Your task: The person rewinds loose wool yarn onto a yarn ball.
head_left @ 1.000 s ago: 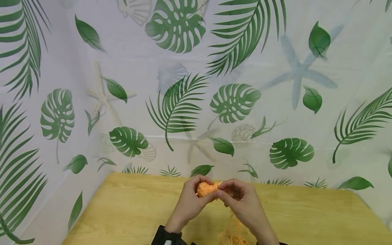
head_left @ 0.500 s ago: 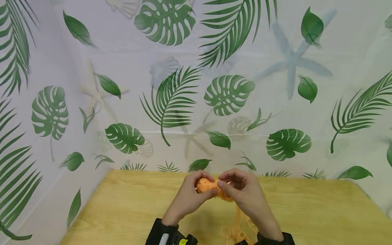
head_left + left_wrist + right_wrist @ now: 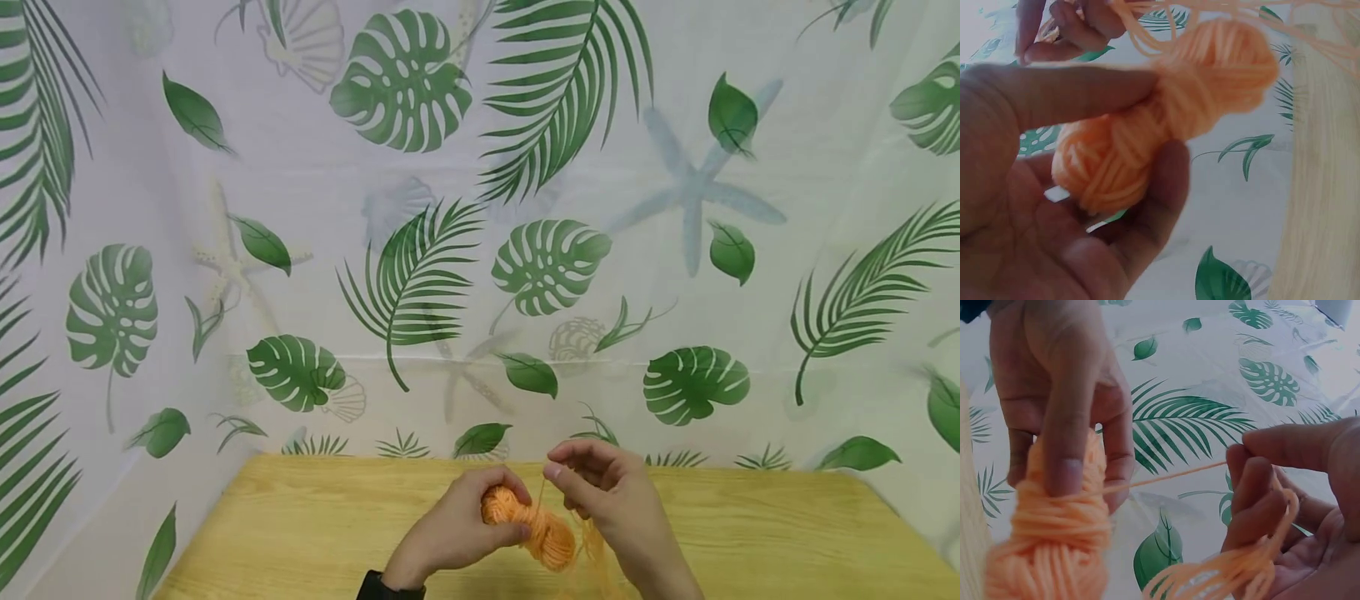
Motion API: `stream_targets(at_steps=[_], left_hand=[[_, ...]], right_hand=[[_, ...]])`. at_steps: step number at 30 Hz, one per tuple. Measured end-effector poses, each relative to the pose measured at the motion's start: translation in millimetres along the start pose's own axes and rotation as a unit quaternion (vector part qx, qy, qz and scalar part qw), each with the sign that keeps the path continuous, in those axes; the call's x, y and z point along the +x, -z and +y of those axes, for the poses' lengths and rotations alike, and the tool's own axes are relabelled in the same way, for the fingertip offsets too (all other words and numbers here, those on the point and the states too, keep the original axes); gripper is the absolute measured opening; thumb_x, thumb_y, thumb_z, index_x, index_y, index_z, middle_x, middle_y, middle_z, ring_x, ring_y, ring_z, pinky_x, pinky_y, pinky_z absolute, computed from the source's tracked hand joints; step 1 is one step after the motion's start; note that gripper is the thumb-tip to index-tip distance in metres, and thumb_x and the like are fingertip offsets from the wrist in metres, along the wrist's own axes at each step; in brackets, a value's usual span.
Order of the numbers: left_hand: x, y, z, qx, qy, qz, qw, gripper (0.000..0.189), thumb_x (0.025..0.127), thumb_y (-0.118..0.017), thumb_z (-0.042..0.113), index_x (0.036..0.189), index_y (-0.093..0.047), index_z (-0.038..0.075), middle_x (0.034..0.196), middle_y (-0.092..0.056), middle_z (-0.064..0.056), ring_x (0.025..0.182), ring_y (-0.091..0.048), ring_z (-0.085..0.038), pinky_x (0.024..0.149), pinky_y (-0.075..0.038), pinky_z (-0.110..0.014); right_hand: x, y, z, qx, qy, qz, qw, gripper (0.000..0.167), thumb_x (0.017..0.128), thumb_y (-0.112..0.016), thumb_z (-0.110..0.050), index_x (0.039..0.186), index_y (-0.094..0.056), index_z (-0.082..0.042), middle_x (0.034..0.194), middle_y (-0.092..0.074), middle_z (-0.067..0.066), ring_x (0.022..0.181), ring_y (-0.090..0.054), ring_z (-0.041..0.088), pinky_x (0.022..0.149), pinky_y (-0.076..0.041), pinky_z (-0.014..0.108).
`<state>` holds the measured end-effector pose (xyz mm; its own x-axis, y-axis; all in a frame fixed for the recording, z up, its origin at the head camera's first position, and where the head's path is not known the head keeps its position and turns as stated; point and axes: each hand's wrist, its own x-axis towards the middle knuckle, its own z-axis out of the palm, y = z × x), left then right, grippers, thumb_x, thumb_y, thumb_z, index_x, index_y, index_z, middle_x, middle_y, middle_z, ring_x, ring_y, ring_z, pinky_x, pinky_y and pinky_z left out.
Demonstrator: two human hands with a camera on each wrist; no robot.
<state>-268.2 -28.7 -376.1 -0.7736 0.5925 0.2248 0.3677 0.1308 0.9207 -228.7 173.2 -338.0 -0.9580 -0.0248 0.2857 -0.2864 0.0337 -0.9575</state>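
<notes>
An orange skein of yarn (image 3: 551, 540), wound tightly round its middle, is gripped by my left hand (image 3: 465, 521) between thumb and fingers. In the left wrist view the thumb presses on the waist of the yarn skein (image 3: 1229, 69) while fingers support it from beneath. My right hand (image 3: 611, 500) pinches a single strand (image 3: 1172, 474) between thumb and forefinger, drawn taut from the skein's waist. Loose loops of yarn (image 3: 1222, 575) hang from the curled lower fingers of the right hand (image 3: 1291, 487).
Below the hands lies a yellow wood-grain table (image 3: 322, 525). Behind and beside it hangs a white sheet (image 3: 420, 175) printed with green leaves, shells and starfish. A black band (image 3: 390, 586) sits round the left wrist.
The right hand has pulled away from the skein, drawing the strand out straight. The skein has tilted, its right end now lower and in plainer view. The head view has also shifted.
</notes>
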Motion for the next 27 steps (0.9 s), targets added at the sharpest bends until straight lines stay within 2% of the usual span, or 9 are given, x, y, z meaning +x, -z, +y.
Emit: stream_targets(at_steps=[3,6,9,12,15,17,19,23,27], left_hand=[[-1.3,8.8,4.4,-0.005,-0.012,-0.046,0.9989,0.018,0.090,-0.077,0.007,0.105,-0.067,0.008,0.100,-0.063,0.001,0.078,-0.060,-0.007,0.069,-0.051,-0.022],[-1.8,15.9,8.6,-0.057,-0.035,-0.100,0.9928,0.019,0.092,-0.074,0.006,0.109,-0.066,0.002,0.100,-0.063,0.001,0.080,-0.059,-0.006,0.071,-0.052,-0.021],[-3.1,21.4,13.3,-0.150,-0.064,-0.157,0.9739,0.024,0.095,-0.070,0.004,0.113,-0.059,-0.008,0.103,-0.062,-0.001,0.081,-0.059,-0.007,0.072,-0.053,-0.021],[-5.4,25.3,18.5,-0.245,-0.106,-0.168,0.9489,0.027,0.096,-0.068,0.004,0.114,-0.055,-0.011,0.108,-0.059,-0.003,0.088,-0.060,-0.010,0.076,-0.055,-0.023],[-6.8,27.8,22.7,-0.312,-0.135,-0.109,0.9341,0.020,0.097,-0.068,0.005,0.114,-0.059,0.000,0.113,-0.057,-0.004,0.095,-0.060,-0.012,0.082,-0.055,-0.025],[-6.2,29.0,23.6,-0.340,-0.131,-0.038,0.9307,0.018,0.097,-0.067,0.004,0.113,-0.061,0.008,0.115,-0.056,-0.005,0.097,-0.061,-0.013,0.086,-0.055,-0.027],[-4.9,29.5,22.7,-0.341,-0.109,0.045,0.9328,0.020,0.095,-0.068,0.002,0.112,-0.062,0.011,0.115,-0.057,-0.006,0.098,-0.062,-0.015,0.087,-0.055,-0.028],[-0.4,27.2,14.8,-0.270,-0.060,0.180,0.9440,0.023,0.091,-0.074,0.001,0.110,-0.061,0.003,0.109,-0.061,-0.008,0.094,-0.065,-0.017,0.084,-0.057,-0.030],[4.8,23.8,1.4,-0.136,-0.051,0.254,0.9564,0.028,0.088,-0.078,0.004,0.110,-0.062,-0.004,0.104,-0.065,-0.011,0.087,-0.062,-0.015,0.074,-0.055,-0.025]], right_hand=[[2.9,1,-2,0.032,0.006,0.025,0.9992,0.010,0.093,-0.073,-0.005,0.101,-0.069,-0.001,0.082,-0.066,0.003,0.062,-0.049,0.011,0.056,-0.043,0.022],[6.3,3,0,0.053,0.016,0.047,0.9973,0.007,0.093,-0.072,-0.003,0.099,-0.070,-0.003,0.082,-0.067,0.003,0.061,-0.048,0.011,0.056,-0.040,0.022],[10.0,4,3,0.063,0.022,0.060,0.9960,0.005,0.093,-0.071,-0.002,0.098,-0.070,-0.003,0.080,-0.067,0.003,0.060,-0.047,0.011,0.055,-0.039,0.022],[12.8,0,8,0.068,0.006,0.051,0.9964,0.005,0.093,-0.071,-0.001,0.098,-0.070,-0.001,0.081,-0.066,0.002,0.063,-0.051,0.011,0.057,-0.043,0.022],[14.6,-9,12,0.066,-0.022,0.018,0.9974,0.011,0.092,-0.068,0.004,0.103,-0.068,0.004,0.081,-0.065,0.003,0.066,-0.054,0.012,0.060,-0.047,0.023],[15.3,-16,14,0.057,-0.045,-0.018,0.9972,0.013,0.092,-0.068,0.002,0.105,-0.067,0.006,0.082,-0.065,0.002,0.068,-0.055,0.012,0.062,-0.049,0.024],[15.5,-22,16,0.039,-0.049,-0.060,0.9962,0.017,0.094,-0.068,0.000,0.107,-0.065,0.011,0.083,-0.064,0.002,0.067,-0.055,0.011,0.060,-0.049,0.024],[14.7,-32,15,-0.012,-0.026,-0.113,0.9932,0.025,0.096,-0.070,-0.008,0.107,-0.063,0.013,0.085,-0.065,0.002,0.065,-0.056,0.011,0.060,-0.049,0.024],[14.5,-37,9,-0.056,-0.001,-0.120,0.9912,0.021,0.096,-0.071,-0.010,0.105,-0.066,0.008,0.081,-0.064,0.003,0.063,-0.057,0.012,0.057,-0.048,0.024]])
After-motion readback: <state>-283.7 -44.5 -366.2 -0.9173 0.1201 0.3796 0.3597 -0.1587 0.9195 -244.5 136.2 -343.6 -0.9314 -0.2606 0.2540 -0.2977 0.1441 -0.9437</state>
